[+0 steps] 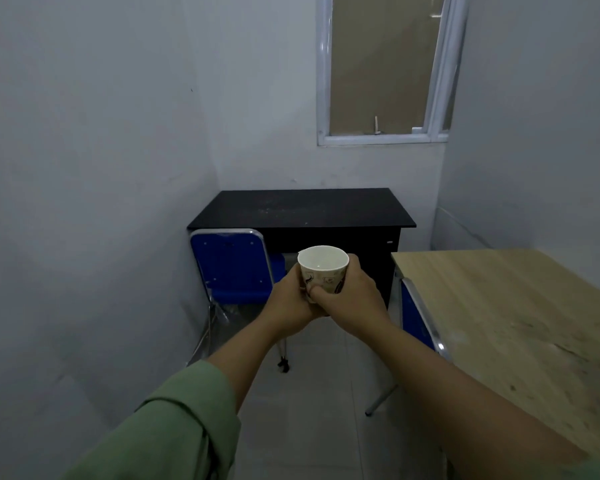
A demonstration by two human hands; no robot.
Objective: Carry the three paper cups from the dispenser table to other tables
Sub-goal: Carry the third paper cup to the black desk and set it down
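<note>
A white paper cup (323, 268) with dark printed pictures is held upright in front of me, liquid showing inside it. My left hand (290, 303) wraps its left side and my right hand (352, 296) wraps its right side, fingers overlapping under the cup. Both arms reach forward at mid-frame. The cup hangs in the air above the floor, short of the black desk (302, 207) that stands against the far wall. No other cups and no dispenser are in view.
A blue folding chair (231, 268) stands at the black desk's left front. A light wooden table (499, 306) fills the right side, with another blue chair (418, 317) tucked at its near-left edge. White walls close in on the left and behind; a window (385, 67) sits above the desk.
</note>
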